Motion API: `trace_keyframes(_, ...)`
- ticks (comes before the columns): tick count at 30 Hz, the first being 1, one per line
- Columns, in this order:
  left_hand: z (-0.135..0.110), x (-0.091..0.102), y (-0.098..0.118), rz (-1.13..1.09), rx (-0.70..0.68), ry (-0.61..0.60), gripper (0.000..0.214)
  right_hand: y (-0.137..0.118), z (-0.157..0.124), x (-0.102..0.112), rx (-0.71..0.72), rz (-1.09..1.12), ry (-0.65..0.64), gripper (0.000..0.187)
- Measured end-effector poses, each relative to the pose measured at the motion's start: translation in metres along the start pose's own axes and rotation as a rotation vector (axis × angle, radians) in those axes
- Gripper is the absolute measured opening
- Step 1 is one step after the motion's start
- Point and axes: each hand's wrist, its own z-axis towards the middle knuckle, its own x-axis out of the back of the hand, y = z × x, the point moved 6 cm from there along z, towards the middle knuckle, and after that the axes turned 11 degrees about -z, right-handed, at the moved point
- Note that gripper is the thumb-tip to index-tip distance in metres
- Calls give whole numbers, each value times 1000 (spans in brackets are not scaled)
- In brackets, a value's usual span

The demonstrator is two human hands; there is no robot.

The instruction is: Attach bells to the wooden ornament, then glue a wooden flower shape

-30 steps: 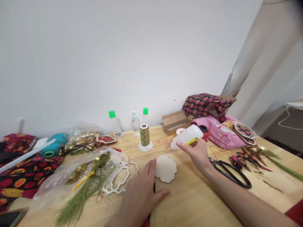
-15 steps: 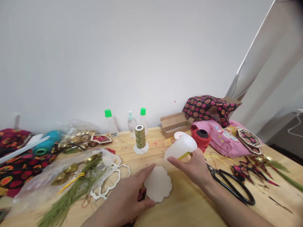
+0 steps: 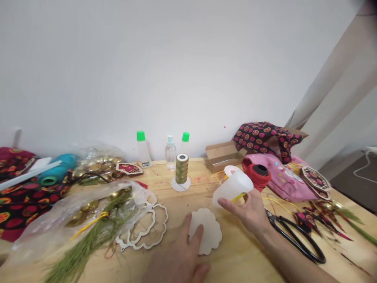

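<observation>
A pale scalloped wooden piece [image 3: 208,232] lies on the table in front of me. My left hand [image 3: 188,249] has its fingers stretched out, with fingertips over the piece's left side; part of this hand is blurred. My right hand [image 3: 250,210] is closed around a white plastic bottle [image 3: 234,186] with a yellow mark. The bottle is held tilted, its base up and to the right, above and to the right of the piece; its lower end points down toward the table. Thin scalloped frames [image 3: 150,228] lie left of my left hand.
A thread spool [image 3: 182,169] and green-capped bottles [image 3: 144,151] stand near the wall. At the left are gold bells and green tassels [image 3: 85,236] with plastic bags. Black-handled scissors [image 3: 300,237], red ribbon [image 3: 257,177], an open cardboard box [image 3: 222,155] and a pink cloth [image 3: 285,182] sit right.
My left hand has shifted from gripping the scalloped piece's left edge to lying with fingers extended over it. My right hand still holds the tilted bottle. The view has shifted slightly.
</observation>
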Motion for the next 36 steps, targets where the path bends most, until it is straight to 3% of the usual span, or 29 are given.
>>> trace_keyframes(6, -4, -4, 5, -32, -8, -35, 46, 1, -3, -7, -15, 42, -12, 14)
trace_keyframes(14, -1, -3, 1, -68, -101, 73, 35, 0, -5, -17, -36, 92, -50, 16)
trace_keyframes(21, -4, -3, 2, -51, -89, 63, 36, 5, -7, -19, -34, 78, -15, 18)
trace_keyframes(36, -1, -5, 0, -34, -81, 58, 37, 0, -3, -16, -17, 61, -79, 14)
